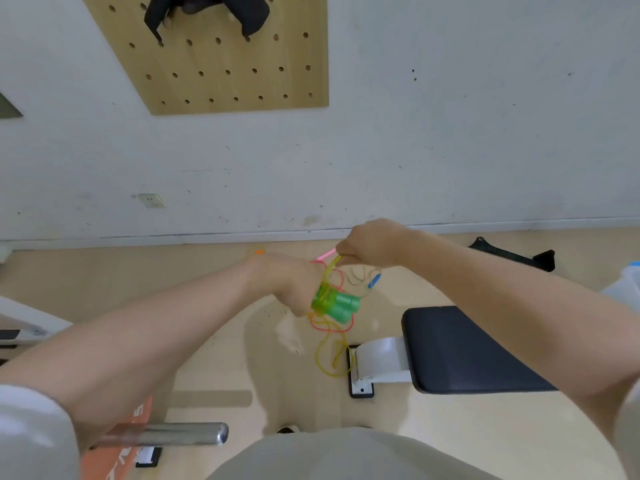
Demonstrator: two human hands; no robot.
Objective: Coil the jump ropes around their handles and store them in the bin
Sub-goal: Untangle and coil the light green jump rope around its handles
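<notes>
1. Your left hand is wrapped around the green handles of the jump ropes, holding them in mid-air above the floor; the handle ends stick out to the right of your fist.
2. Your right hand sits just above and to the right of the left, its fingers curled and pinching the yellow rope where it rises from the handles.
3. Loops of a pink rope circle the handles, and a pink end pokes out beside your right fingers (whether they hold it too, you cannot tell).
4. The rest of the yellow rope hangs slack below the handles, its lowest loop dangling in front of the white bracket of a bench.
5. A small blue piece hangs under your right hand; what it belongs to is unclear.
6. The bench's black pad lies just right of the dangling rope, under your right forearm.
7. A metal bar lies lower left, over an orange panel.
8. Ahead is a white wall with a wooden pegboard carrying a black item, and a socket low down.
9. A black object rests on the floor by the wall at right, and a pale container edge shows at the far right (too cropped to name).
</notes>
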